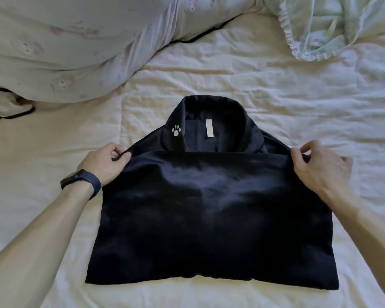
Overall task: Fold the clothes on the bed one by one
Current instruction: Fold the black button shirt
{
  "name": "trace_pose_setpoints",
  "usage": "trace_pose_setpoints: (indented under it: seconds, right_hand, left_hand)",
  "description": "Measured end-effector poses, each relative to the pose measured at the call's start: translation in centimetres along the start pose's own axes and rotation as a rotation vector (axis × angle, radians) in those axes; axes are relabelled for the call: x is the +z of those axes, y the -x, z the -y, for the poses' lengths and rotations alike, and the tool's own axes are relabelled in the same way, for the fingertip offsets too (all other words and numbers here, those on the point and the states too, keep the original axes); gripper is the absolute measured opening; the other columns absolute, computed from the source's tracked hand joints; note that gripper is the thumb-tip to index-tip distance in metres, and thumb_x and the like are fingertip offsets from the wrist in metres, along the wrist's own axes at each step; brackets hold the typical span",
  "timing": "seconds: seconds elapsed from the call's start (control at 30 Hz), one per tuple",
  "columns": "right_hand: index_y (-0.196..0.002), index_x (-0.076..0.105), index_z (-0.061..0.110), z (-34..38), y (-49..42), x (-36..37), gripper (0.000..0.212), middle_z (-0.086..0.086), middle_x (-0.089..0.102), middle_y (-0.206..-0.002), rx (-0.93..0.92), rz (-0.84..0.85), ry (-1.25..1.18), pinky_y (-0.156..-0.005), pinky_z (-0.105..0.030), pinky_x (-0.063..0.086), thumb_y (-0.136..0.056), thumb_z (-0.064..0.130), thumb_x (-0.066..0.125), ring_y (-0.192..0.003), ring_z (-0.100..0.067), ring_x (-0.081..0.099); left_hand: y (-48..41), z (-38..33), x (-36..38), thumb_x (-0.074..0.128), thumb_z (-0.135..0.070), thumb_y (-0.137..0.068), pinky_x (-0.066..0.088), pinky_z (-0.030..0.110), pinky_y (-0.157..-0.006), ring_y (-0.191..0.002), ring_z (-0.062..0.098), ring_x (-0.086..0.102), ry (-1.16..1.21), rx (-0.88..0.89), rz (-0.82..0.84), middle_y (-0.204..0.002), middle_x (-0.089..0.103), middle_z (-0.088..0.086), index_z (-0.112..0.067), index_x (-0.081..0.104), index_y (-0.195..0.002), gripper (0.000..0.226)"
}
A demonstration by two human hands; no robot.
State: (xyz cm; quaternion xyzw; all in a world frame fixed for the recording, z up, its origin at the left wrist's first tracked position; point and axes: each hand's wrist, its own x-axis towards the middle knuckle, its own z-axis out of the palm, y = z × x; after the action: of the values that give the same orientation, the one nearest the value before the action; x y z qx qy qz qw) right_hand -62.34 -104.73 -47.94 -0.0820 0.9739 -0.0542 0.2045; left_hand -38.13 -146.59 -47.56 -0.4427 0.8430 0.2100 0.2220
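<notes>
A dark navy collared shirt (pixel 211 210) lies on the cream bed sheet (pixel 276 90), its lower half folded up over the chest. The collar points away from me and shows a white paw print and a pale label. My left hand (pixel 105 162) pinches the folded edge at the shirt's left corner; a dark band sits on that wrist. My right hand (pixel 318 165) pinches the folded edge at the right corner. Both corners are lifted slightly off the layer beneath.
A pale patterned duvet (pixel 65 45) is heaped at the back left, with a black-trimmed cloth (pixel 7 110) poking out under it. A crumpled light green ruffled cloth (pixel 333 25) lies at the back right. Wrinkled sheet surrounds the shirt.
</notes>
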Motion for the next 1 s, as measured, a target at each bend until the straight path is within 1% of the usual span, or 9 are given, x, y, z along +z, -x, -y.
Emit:
trace_pose_setpoints:
  seconds: [0.1,0.2,0.33,0.5,0.6,0.7,0.8,0.93,1.0]
  right_hand:
    - [-0.109,0.062,0.022,-0.1,0.7,-0.2,0.03,-0.003,0.066,-0.102,-0.005,0.018,0.003,-0.097,-0.043,0.028,-0.097,0.047,0.049,-0.103,-0.03,0.06]
    - [-0.115,0.065,0.018,-0.6,0.6,0.1,0.029,-0.009,0.063,-0.117,-0.033,0.007,0.007,-0.102,-0.044,0.027,-0.101,0.037,0.049,-0.112,-0.033,0.057]
    - [-0.119,0.063,0.012,-0.6,-1.4,0.4,0.031,-0.014,0.06,-0.121,-0.023,-0.05,-0.107,-0.104,-0.046,0.028,-0.105,0.034,0.045,-0.113,-0.037,0.055]
    - [-0.117,0.062,0.017,-0.4,-3.1,1.3,0.029,-0.015,0.061,-0.119,0.02,-0.061,-0.171,-0.104,-0.048,0.031,-0.104,0.037,0.046,-0.114,-0.037,0.054]
    - [-0.12,0.057,0.023,-0.6,-2.1,1.6,0.029,-0.006,0.063,-0.11,0.049,-0.079,-0.247,-0.104,-0.047,0.03,-0.101,0.042,0.048,-0.113,-0.03,0.055]
    - [-0.131,0.052,0.019,-1.6,-0.2,1.6,0.046,-0.005,0.061,-0.119,0.147,-0.15,-0.304,-0.105,-0.049,0.028,-0.093,0.045,0.049,-0.121,-0.03,0.052]
    - [-0.142,0.045,0.013,-3.2,1.3,1.5,0.063,-0.013,0.051,-0.138,0.333,-0.19,-0.37,-0.11,-0.053,0.029,-0.09,0.049,0.053,-0.133,-0.035,0.04]
    - [-0.124,0.057,0.01,-4.0,1.6,1.2,0.055,-0.004,0.061,-0.114,0.56,-0.129,-0.66,-0.1,-0.039,0.041,-0.095,0.057,0.056,-0.111,-0.026,0.056]
    - [-0.112,0.065,0.015,-4.0,1.5,1.4,0.039,-0.001,0.064,-0.105,0.53,-0.085,-0.685,-0.096,-0.037,0.045,-0.096,0.05,0.058,-0.108,-0.025,0.061]
  left_hand:
    - [0.3,0.0,-0.2,0.061,-0.047,-0.092,0.049,0.036,-0.079,-0.095,0.03,0.062,-0.015,0.009,0.01,-0.102,0.07,-0.003,-0.034,0.06,-0.088,0.014]
    - [0.3,-0.6,-0.4,0.057,-0.044,-0.096,0.05,0.038,-0.08,-0.096,0.034,0.062,0.05,0.003,-0.107,-0.103,0.069,0.003,-0.03,0.06,-0.093,0.014]
    - [-0.8,-1.1,-0.8,0.058,-0.04,-0.097,0.046,0.037,-0.081,-0.103,0.036,0.06,0.152,-0.049,-0.219,-0.107,0.068,0.006,-0.025,0.061,-0.096,0.016]
    - [-2.0,-1.5,-0.1,0.057,-0.042,-0.097,0.049,0.039,-0.082,-0.102,0.035,0.062,0.143,-0.048,-0.225,-0.108,0.07,0.007,-0.027,0.061,-0.097,0.016]
    - [-1.7,-1.8,0.7,0.051,-0.048,-0.098,0.047,0.039,-0.081,-0.102,0.037,0.061,0.176,-0.059,-0.2,-0.107,0.067,0.006,-0.026,0.056,-0.11,0.026]
    - [-0.4,-1.7,1.3,0.055,-0.054,-0.095,0.041,0.033,-0.089,-0.114,0.029,0.057,0.39,-0.089,-0.221,-0.125,0.062,0.0,-0.025,0.051,-0.124,0.041]
    - [0.3,-0.7,1.9,0.069,-0.046,-0.088,0.041,0.028,-0.097,-0.11,0.019,0.057,0.68,-0.247,-0.329,-0.117,0.059,-0.008,-0.023,0.046,-0.134,0.056]
    - [0.8,0.5,2.5,0.073,-0.041,-0.086,0.044,0.028,-0.091,-0.107,0.02,0.062,0.708,-0.359,-0.311,-0.111,0.066,-0.004,-0.015,0.057,-0.121,0.046]
    - [0.9,0.7,2.6,0.07,-0.038,-0.09,0.044,0.029,-0.088,-0.105,0.024,0.063,0.636,-0.368,-0.29,-0.112,0.068,0.002,-0.012,0.065,-0.117,0.037]
